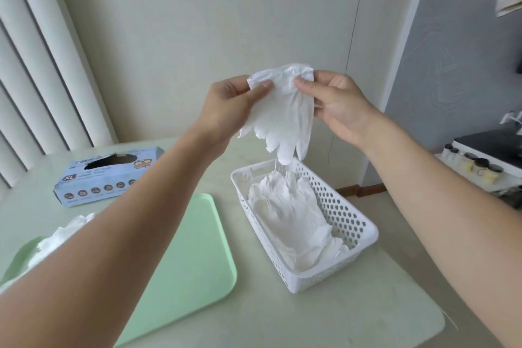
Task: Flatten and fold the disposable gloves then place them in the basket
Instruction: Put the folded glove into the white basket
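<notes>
Mint-green plastic is lying nearest, a flat tray (180,248) resting on the pale tabletop (324,316), and at its left end a crumpled heap of white gloves (60,237) is sitting partly hidden behind the person's left forearm. Just to the right of the tray, a white perforated basket (347,215) is standing on the table, with several white gloves in the basket (293,223) lying loosely along its length.

Above the basket's far end, both arms are reaching forward and holding one white disposable glove (285,116) up in the air by its cuff. The left hand (228,104) is pinching the cuff's left corner between thumb and fingers, and the right hand (336,104) is pinching the right corner the same way, thumb in front. The glove is hanging fingers downward, wrinkled, its tips dangling just over the basket's far rim.

Further back on the left, a blue glove box (104,178) marked XL is lying on the table. Behind it, white vertical blinds (36,51) are hanging beside a plain wall (197,22).
</notes>
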Motion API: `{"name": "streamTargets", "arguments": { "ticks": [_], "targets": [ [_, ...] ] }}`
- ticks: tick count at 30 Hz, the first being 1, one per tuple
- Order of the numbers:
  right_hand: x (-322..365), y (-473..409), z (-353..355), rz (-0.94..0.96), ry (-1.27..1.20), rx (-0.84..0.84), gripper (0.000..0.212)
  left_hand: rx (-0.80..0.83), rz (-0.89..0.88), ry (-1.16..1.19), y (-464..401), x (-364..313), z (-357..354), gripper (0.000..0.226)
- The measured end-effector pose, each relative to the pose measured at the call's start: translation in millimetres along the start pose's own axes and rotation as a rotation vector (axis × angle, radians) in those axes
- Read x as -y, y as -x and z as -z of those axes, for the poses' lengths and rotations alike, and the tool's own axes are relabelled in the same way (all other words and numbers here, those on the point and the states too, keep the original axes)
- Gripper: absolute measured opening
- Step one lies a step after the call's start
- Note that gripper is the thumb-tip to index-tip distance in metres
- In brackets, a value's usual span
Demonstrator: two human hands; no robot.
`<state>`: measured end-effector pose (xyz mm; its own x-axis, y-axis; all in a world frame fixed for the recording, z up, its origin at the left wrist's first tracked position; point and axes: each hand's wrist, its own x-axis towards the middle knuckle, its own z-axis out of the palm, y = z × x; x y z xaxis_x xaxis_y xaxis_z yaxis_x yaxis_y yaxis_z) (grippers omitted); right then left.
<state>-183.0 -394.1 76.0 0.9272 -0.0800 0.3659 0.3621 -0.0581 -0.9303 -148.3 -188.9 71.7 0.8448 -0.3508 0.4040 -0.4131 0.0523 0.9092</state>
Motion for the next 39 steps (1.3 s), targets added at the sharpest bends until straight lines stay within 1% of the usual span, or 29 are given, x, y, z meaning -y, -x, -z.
{"name": "streamTargets", "arguments": {
  "ticks": [2,3,6,7,9,12,13,17,19,21,23,25,26,27,28,29,30,31,32,34,36,37,39],
  "targets": [
    [-33,17,12,-0.037,0.039,0.057,0.022,0.026,-0.005,-0.075,16,27,-6,0.023],
    [-50,27,18,-0.066,0.076,0.098,0.023,0.058,0.008,-0.104,26,45,-9,0.021],
    [-86,62,35,-0.152,0.221,0.238,0.015,0.253,0.01,-0.212,56,86,-12,0.016],
    [-92,72,40,-0.179,0.26,0.284,0.017,0.331,-0.005,-0.252,66,94,-12,0.015],
    [-95,87,46,-0.194,0.352,0.389,0.021,0.449,-0.037,-0.306,84,99,-18,0.011],
    [-87,100,48,-0.188,0.558,0.533,0.011,0.58,-0.152,-0.434,102,99,-31,0.009],
    [-83,104,48,-0.193,0.617,0.566,0.01,0.614,-0.166,-0.485,106,100,-35,0.01],
    [-73,115,43,-0.205,0.838,0.659,0.018,0.715,-0.164,-0.702,111,101,-44,0.019],
    [-75,119,43,-0.214,0.927,0.707,0.019,0.747,-0.162,-0.749,114,99,-46,0.02],
    [-74,120,43,-0.24,0.99,0.78,0.019,0.791,-0.12,-0.751,115,94,-47,0.023],
    [-65,116,44,-0.316,1.018,0.887,0.022,0.845,-0.005,-0.752,113,85,-45,0.031],
    [-51,107,45,-0.408,0.94,0.947,0.028,0.868,0.122,-0.73,106,76,-43,0.039],
    [-45,100,43,-0.426,0.883,0.918,0.027,0.83,0.157,-0.693,101,72,-43,0.038],
    [-43,94,41,-0.403,0.838,0.843,0.022,0.752,0.154,-0.681,96,71,-44,0.035],
    [-44,86,36,-0.334,0.835,0.726,0.016,0.644,0.118,-0.728,89,72,-45,0.035],
    [-51,79,30,-0.245,0.888,0.607,0.014,0.527,0.073,-0.825,81,75,-46,0.041],
    [-58,72,22,-0.183,0.983,0.526,0.015,0.435,0.045,-0.944,73,79,-49,0.046],
    [-69,67,15,-0.171,1.096,0.498,0.021,0.387,0.043,-1.071,67,80,-53,0.046],
    [-79,64,7,-0.205,1.199,0.508,0.031,0.384,0.069,-1.188,64,83,-57,0.046],
    [-98,62,-3,-0.311,1.329,0.553,0.051,0.452,0.149,-1.326,63,86,-65,0.046],
    [-109,63,-8,-0.38,1.362,0.557,0.063,0.551,0.218,-1.392,68,87,-71,0.055],
    [-113,64,-9,-0.409,1.362,0.562,0.069,0.599,0.247,-1.408,69,90,-73,0.057],
    [-118,68,-10,-0.444,1.359,0.598,0.088,0.669,0.276,-1.41,72,93,-76,0.055]
  ]
}}
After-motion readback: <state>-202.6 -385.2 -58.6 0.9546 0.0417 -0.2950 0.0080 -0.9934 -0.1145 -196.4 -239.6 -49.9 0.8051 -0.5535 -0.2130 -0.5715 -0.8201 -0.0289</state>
